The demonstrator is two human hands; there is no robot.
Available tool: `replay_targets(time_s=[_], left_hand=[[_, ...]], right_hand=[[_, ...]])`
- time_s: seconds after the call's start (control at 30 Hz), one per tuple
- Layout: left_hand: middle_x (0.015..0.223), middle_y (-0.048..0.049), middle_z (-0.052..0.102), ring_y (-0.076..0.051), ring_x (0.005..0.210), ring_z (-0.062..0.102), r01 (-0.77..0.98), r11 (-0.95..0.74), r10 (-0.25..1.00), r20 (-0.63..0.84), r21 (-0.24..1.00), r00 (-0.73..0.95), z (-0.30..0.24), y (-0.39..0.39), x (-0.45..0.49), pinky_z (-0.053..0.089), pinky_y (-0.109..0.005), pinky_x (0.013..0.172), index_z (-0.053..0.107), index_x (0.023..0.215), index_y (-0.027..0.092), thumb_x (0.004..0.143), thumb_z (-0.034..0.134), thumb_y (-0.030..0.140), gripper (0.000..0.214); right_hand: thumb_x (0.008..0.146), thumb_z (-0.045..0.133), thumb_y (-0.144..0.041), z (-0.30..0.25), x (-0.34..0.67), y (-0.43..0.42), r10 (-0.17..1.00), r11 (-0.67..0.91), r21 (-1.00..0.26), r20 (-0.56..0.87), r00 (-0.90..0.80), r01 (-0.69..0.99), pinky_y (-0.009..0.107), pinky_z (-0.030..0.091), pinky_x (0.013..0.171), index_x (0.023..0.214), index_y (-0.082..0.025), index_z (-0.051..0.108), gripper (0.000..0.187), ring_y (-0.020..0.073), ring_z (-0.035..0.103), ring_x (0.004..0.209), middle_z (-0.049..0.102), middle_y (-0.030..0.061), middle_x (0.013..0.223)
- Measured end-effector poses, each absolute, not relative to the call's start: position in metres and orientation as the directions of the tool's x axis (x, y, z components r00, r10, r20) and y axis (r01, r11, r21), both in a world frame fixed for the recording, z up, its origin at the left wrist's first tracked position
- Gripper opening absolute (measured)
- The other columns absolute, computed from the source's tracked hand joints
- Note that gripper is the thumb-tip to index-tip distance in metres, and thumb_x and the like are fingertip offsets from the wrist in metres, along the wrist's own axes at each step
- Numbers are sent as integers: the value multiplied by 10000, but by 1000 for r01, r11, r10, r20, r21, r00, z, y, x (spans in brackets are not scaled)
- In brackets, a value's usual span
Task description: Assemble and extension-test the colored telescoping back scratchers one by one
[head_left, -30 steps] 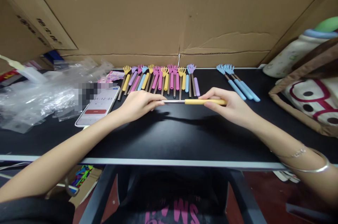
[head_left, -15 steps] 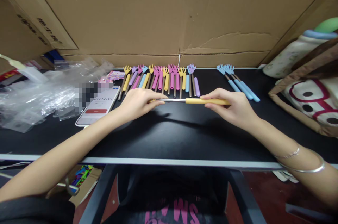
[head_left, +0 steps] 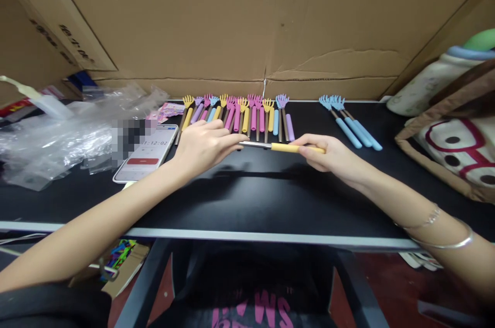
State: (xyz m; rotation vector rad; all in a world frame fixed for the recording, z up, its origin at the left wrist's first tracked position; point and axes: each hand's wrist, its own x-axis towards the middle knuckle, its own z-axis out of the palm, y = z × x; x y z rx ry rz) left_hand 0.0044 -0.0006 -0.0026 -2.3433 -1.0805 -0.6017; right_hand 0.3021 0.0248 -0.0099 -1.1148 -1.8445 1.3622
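Observation:
Held level above the black table is a back scratcher (head_left: 257, 145) with a metal rod and a yellow handle sleeve (head_left: 284, 147). My left hand (head_left: 207, 145) is closed around its rod end, hiding the claw. My right hand (head_left: 328, 155) pinches the yellow sleeve between thumb and fingers. Behind them lies a row of back scratchers in yellow, pink, purple and blue (head_left: 258, 119), with loose coloured sleeves between the rods. To the right, blue back scratchers (head_left: 348, 124) lie slanted with blue handles on.
A phone (head_left: 149, 155) showing a timer lies at left, beside a heap of clear plastic bags (head_left: 65, 137). At right stand a bottle (head_left: 429, 83) and a brown-edged bag (head_left: 460, 142). Cardboard (head_left: 232, 23) walls the back. The table's front edge (head_left: 247, 235) is pale.
My right hand has shifted slightly left along the yellow sleeve, its fingers curled tighter. My left hand has turned a little, its knuckles now higher. Both still hold the back scratcher.

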Motion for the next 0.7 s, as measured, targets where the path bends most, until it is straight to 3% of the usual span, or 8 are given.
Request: replay_targets(time_s=[0.13, 0.27, 0.53, 0.7], left_hand=[[725, -48, 738, -201, 744, 608, 768, -603, 570, 558, -214, 603, -8, 6, 2, 363, -307, 606, 779, 1066, 256, 1020, 476, 408, 343], [777, -53, 744, -209, 773, 612, 780, -610, 617, 533, -141, 579, -8, 9, 2, 391, -304, 627, 780, 1060, 249, 1009, 492, 407, 332], [888, -65, 744, -250, 875, 622, 861, -499, 728, 490, -101, 479, 11, 4, -6, 404, -323, 683, 767, 1054, 251, 966, 526, 493, 352], [924, -24, 744, -219, 863, 642, 880, -471, 824, 387, 65, 413, 14, 10, -16, 359, -270, 621, 757, 951, 251, 944, 545, 496, 325]], right_hand=[[807, 719, -544, -12, 303, 26, 844, 81, -961, -76, -531, 266, 251, 89, 413, 959, -151, 611, 434, 41, 211, 396, 308, -122, 461], [802, 742, -506, -7, 299, 23, 886, 108, -956, -33, -463, 274, 240, 95, 412, 964, -146, 614, 415, 40, 237, 419, 331, -114, 479], [845, 721, -480, -2, 297, 20, 849, 94, -986, 8, -528, 137, 227, 111, 407, 967, -171, 583, 360, 35, 191, 425, 295, -129, 491], [851, 726, -450, 0, 303, 23, 867, 72, -989, -1, -498, 127, 223, 114, 402, 952, -174, 574, 331, 31, 198, 416, 300, -126, 493]])
